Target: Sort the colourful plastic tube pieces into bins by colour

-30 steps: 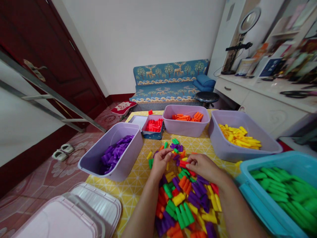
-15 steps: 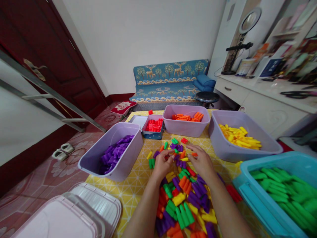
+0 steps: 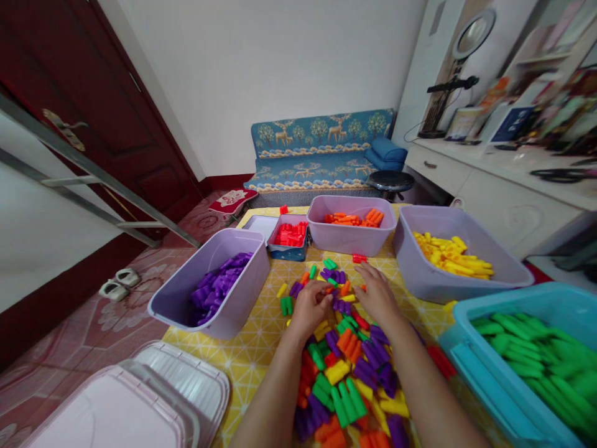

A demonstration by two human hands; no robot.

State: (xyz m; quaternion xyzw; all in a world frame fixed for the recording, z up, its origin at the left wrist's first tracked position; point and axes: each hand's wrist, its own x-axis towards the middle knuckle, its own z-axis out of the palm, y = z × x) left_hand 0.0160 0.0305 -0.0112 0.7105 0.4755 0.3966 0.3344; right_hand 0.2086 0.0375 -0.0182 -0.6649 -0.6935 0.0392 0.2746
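Observation:
Above the heap of coloured plastic pieces, my left hand has its fingers curled in and its thumb close to the fingertips. What they hold, if anything, is hidden. My right hand is open, fingers stretched forward over the heap's far right side. Just beyond its fingertips lies a red piece on the yellow cloth. Purple pieces and a yellow piece lie between the hands. Nearer, between my forearms, are an orange piece, a green piece and many others.
Around the heap stand a bin of purple pieces, a tin of red pieces, a bin of orange pieces, a bin of yellow pieces and a turquoise bin of green pieces. Stacked lids lie front left.
The red piece has moved away from me and to the right, towards the orange bin. My right hand has shifted slightly forward; my left thumb and fingers are closer together.

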